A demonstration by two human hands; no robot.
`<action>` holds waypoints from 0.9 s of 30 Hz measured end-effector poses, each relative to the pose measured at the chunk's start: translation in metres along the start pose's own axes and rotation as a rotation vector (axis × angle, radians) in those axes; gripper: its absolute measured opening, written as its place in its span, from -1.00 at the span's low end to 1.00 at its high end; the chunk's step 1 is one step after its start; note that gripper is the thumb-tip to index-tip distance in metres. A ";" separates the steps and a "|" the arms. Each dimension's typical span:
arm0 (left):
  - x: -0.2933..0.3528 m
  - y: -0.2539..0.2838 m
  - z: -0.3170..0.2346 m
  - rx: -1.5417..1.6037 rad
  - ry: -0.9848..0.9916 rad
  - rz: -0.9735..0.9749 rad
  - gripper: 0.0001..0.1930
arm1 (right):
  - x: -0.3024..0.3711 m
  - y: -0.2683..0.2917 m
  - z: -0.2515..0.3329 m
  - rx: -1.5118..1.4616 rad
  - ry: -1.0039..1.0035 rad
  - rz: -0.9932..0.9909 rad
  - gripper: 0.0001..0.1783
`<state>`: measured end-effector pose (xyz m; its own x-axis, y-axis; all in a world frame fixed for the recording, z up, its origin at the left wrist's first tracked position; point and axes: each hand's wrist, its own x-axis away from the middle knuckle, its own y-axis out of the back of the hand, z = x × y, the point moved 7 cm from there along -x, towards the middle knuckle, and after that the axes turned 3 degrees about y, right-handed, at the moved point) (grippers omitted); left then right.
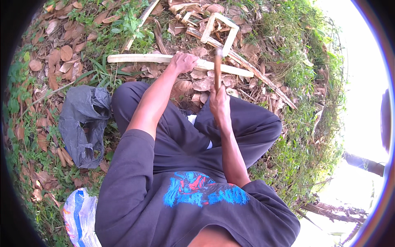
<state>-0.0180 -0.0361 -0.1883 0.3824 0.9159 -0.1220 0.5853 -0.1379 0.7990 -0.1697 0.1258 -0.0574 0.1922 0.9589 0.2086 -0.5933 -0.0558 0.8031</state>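
My left hand (183, 63) is closed over the middle of a long pale wooden strip (138, 58), which lies crosswise in front of my folded legs. A hammer (217, 70) stands upright in my right hand (220, 105), its wooden handle wrapped by the fingers. The hammer's head is blurred and appears just above the strip, right of my left hand; whether it touches the wood I cannot tell. Beyond it, a small angular frame of pale wood pieces (233, 33) rests on the leaves.
Dry leaves and grass cover the ground. A thin rough stick (269, 82) slants to the right, and another pale strip (141, 24) lies at the far left. Beside my left knee is a dark plastic bag (84, 119), near brown tool handles (65, 157). A clear-and-blue plastic package (80, 216) lies lower left.
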 end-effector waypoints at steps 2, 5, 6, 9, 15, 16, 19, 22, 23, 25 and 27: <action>-0.005 -0.004 -0.013 -0.008 0.019 0.084 -0.72 | -0.004 -0.020 -0.036 0.077 0.097 0.015 -0.57; -0.005 -0.005 -0.001 -0.004 0.016 0.058 -0.67 | -0.002 -0.012 -0.023 0.119 0.266 -0.032 -0.57; -0.001 -0.004 0.010 -0.017 0.017 0.032 -0.68 | 0.003 0.007 0.014 0.034 0.216 -0.067 -0.58; -0.002 -0.006 0.001 -0.034 0.001 0.059 -0.71 | 0.004 0.021 0.032 -0.103 0.203 -0.133 -0.57; -0.011 0.003 -0.005 -0.055 -0.025 0.061 -0.74 | -0.005 -0.025 -0.011 0.064 0.154 -0.001 -0.55; -0.007 -0.003 0.001 -0.059 -0.005 0.089 -0.74 | 0.000 -0.023 -0.004 0.072 0.164 0.000 -0.54; -0.001 -0.003 -0.001 -0.039 0.052 0.097 -0.69 | 0.010 0.014 0.034 -0.028 0.122 -0.066 -0.53; -0.001 -0.006 -0.002 -0.038 0.060 0.128 -0.67 | 0.001 0.011 0.018 0.088 0.194 -0.109 -0.52; -0.003 -0.006 -0.003 -0.023 0.053 0.121 -0.66 | -0.003 -0.003 -0.003 0.099 0.148 -0.044 -0.52; -0.004 -0.007 -0.001 -0.026 0.041 0.115 -0.66 | -0.001 -0.010 -0.001 0.141 0.083 0.017 -0.51; -0.004 -0.008 0.002 -0.034 0.035 0.096 -0.67 | -0.006 0.008 0.011 0.095 0.049 -0.009 -0.51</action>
<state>-0.0228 -0.0398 -0.1953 0.4101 0.9118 -0.0235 0.5219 -0.2134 0.8259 -0.1667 0.1165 -0.0464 0.1578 0.9718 0.1755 -0.5148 -0.0707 0.8544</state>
